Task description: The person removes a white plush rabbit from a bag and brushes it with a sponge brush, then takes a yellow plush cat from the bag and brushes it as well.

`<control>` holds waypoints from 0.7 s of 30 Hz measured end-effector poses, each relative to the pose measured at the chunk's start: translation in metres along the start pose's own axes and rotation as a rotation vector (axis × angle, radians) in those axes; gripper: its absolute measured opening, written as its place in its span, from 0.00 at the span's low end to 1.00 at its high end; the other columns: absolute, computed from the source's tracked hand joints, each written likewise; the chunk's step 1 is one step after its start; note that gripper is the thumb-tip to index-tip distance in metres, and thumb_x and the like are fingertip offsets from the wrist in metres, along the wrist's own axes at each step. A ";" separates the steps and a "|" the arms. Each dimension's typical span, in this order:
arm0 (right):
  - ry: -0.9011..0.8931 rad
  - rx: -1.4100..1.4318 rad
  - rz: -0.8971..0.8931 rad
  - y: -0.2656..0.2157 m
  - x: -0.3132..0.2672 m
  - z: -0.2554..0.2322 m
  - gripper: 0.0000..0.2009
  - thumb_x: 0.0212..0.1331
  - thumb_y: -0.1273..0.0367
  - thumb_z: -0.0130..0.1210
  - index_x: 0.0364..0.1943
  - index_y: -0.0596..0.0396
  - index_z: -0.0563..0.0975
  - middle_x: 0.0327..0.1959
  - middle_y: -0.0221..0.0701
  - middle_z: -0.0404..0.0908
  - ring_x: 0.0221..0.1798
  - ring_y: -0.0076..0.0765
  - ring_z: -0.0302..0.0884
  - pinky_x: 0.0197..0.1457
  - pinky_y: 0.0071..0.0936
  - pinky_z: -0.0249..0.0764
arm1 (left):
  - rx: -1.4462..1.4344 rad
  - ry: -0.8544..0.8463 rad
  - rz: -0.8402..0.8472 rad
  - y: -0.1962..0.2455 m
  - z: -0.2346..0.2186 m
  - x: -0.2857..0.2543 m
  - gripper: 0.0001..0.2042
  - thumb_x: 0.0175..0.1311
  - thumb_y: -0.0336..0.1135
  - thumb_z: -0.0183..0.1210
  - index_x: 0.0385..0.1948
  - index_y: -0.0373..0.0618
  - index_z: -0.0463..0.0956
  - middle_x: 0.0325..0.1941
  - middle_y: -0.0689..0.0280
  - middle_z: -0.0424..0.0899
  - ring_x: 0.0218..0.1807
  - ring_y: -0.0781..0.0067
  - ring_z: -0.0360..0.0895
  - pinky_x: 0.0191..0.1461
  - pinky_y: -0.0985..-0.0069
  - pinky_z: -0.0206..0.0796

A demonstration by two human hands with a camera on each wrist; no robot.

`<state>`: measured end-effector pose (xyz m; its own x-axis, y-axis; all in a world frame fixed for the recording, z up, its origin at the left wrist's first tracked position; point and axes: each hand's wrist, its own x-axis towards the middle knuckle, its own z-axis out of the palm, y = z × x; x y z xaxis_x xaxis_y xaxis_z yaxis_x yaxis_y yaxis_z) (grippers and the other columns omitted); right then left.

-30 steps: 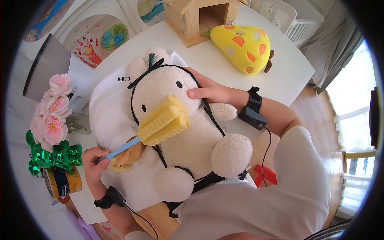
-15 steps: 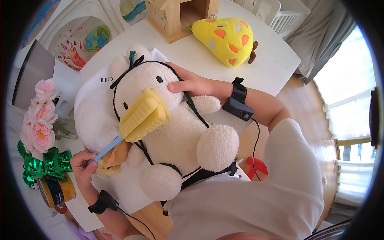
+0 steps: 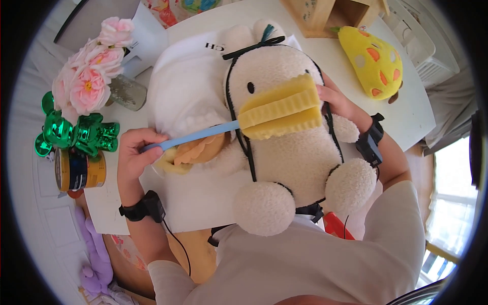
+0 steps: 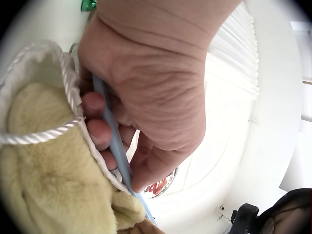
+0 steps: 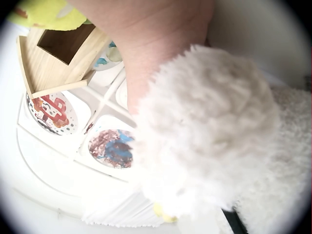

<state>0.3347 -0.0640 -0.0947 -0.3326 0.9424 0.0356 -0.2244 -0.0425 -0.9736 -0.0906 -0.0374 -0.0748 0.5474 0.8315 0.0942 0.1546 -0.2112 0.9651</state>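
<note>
A white plush toy (image 3: 297, 157) with black cord trim and a bow on its head sits face up before me. My left hand (image 3: 137, 152) grips the blue handle (image 3: 198, 134) of a duster. The duster's ridged yellow head (image 3: 279, 109) lies across the toy's face, close to the far eye. On the toy's other side, my right hand (image 3: 343, 104) holds it at the cheek, thumb in front and the other fingers hidden behind. Below the handle, a tan and pale yellow plush (image 3: 203, 148) shows, close to the left hand (image 4: 146, 92) in the left wrist view.
A white cloth bag (image 3: 185, 76) lies under the toy on the white table (image 3: 414, 122). At the left stand pink flowers (image 3: 89, 84), a shiny green bear figure (image 3: 76, 132) and a yellow tin (image 3: 94, 173). A yellow pear-shaped plush (image 3: 373, 66) and wooden house (image 3: 315, 18) are behind.
The duster's yellow head has moved across the toy's face towards the right hand, and its handle now lies more level. The head view has swung left. The right hand keeps its hold.
</note>
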 end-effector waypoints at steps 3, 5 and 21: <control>0.048 -0.090 0.041 0.005 0.000 -0.006 0.44 0.51 0.52 0.60 0.69 0.59 0.53 0.63 0.39 0.65 0.65 0.37 0.64 0.68 0.32 0.59 | -0.024 -0.009 -0.016 0.001 0.002 0.000 0.09 0.50 0.22 0.61 0.35 0.34 0.81 0.28 0.67 0.81 0.25 0.84 0.70 0.29 0.86 0.58; 0.098 -0.059 0.069 0.007 -0.001 -0.004 0.44 0.51 0.52 0.59 0.69 0.58 0.53 0.63 0.38 0.66 0.64 0.36 0.65 0.67 0.32 0.61 | -0.030 0.003 -0.022 0.005 0.004 0.000 0.09 0.50 0.22 0.61 0.35 0.35 0.81 0.29 0.67 0.82 0.26 0.84 0.71 0.29 0.86 0.59; 0.176 -0.073 0.129 0.031 -0.004 -0.028 0.37 0.55 0.56 0.55 0.68 0.54 0.56 0.60 0.35 0.68 0.59 0.31 0.71 0.55 0.26 0.72 | -0.093 0.011 -0.079 0.001 0.002 -0.001 0.09 0.51 0.23 0.64 0.35 0.36 0.81 0.34 0.63 0.84 0.33 0.80 0.76 0.36 0.83 0.66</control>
<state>0.3549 -0.0598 -0.1316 -0.1882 0.9743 -0.1240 -0.1216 -0.1484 -0.9814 -0.0889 -0.0393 -0.0743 0.5275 0.8493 0.0193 0.1199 -0.0970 0.9880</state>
